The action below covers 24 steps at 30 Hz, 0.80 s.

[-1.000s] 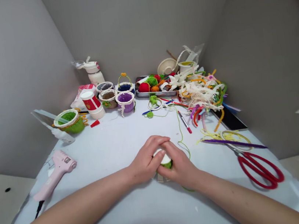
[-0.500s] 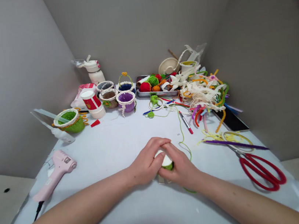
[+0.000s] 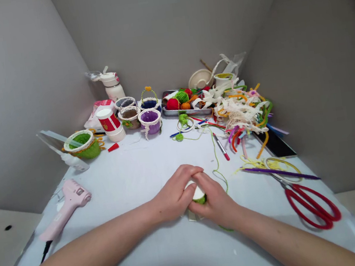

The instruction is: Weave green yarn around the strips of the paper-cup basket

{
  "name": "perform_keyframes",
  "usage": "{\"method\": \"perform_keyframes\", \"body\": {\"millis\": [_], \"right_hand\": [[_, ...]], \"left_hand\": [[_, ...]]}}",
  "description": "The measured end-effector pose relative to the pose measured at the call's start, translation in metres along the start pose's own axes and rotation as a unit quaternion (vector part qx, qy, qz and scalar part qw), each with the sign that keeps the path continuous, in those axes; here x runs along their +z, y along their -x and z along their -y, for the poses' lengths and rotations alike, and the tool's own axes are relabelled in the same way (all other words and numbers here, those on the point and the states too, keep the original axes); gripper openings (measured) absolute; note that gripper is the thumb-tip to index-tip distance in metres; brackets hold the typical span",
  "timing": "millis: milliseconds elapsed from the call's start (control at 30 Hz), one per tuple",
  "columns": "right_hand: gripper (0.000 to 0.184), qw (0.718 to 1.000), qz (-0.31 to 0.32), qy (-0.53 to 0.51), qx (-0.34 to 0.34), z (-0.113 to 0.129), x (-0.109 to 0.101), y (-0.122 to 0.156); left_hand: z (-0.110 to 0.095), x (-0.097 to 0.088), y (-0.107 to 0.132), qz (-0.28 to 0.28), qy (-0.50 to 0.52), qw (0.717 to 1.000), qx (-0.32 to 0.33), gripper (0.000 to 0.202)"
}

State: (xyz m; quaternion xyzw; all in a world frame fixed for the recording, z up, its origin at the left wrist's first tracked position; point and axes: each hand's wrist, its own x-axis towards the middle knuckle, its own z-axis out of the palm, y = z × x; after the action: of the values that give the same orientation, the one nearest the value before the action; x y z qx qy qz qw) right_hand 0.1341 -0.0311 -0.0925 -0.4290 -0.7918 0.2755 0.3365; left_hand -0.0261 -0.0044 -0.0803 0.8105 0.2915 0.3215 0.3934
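Note:
Both of my hands meet at the front middle of the table, wrapped round a small cup. It shows a flat white round face on top and green yarn about its side; most of it is hidden by fingers. My left hand is closed on its left side, thumb lying over the white face. Around the right side curls my right hand, its fingertips meeting the left ones at the far side. Green yarn runs from beside the hands toward a small green ball. A pale flat piece lies under the cup.
On the left are a pink glue gun, a glue bottle and a green basket. Several yarn-trimmed cups and a tray of yarn balls stand behind. Right: tangled trimmings, a phone, red-handled scissors.
Almost nothing differs. My hands stay closed round the cup, with only a very slight shift of the fingers and of the view.

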Motion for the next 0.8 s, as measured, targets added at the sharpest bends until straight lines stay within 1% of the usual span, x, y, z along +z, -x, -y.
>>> {"method": "perform_keyframes", "body": {"millis": [267, 533, 800], "right_hand": [[0.037, 1.0, 0.006, 0.009, 0.008, -0.0019, 0.0012, 0.0], [0.034, 1.0, 0.0, 0.023, 0.0, -0.0019, 0.0019, 0.0004], [0.036, 1.0, 0.005, 0.023, 0.005, -0.0034, 0.0028, 0.0007]], "left_hand": [[0.0017, -0.0002, 0.0008, -0.001, -0.011, 1.0, 0.004, 0.038], [0.0009, -0.0014, 0.0, 0.009, -0.018, 1.0, 0.001, 0.038], [0.0015, -0.0006, 0.0001, 0.007, -0.021, 1.0, 0.006, 0.038]]}}
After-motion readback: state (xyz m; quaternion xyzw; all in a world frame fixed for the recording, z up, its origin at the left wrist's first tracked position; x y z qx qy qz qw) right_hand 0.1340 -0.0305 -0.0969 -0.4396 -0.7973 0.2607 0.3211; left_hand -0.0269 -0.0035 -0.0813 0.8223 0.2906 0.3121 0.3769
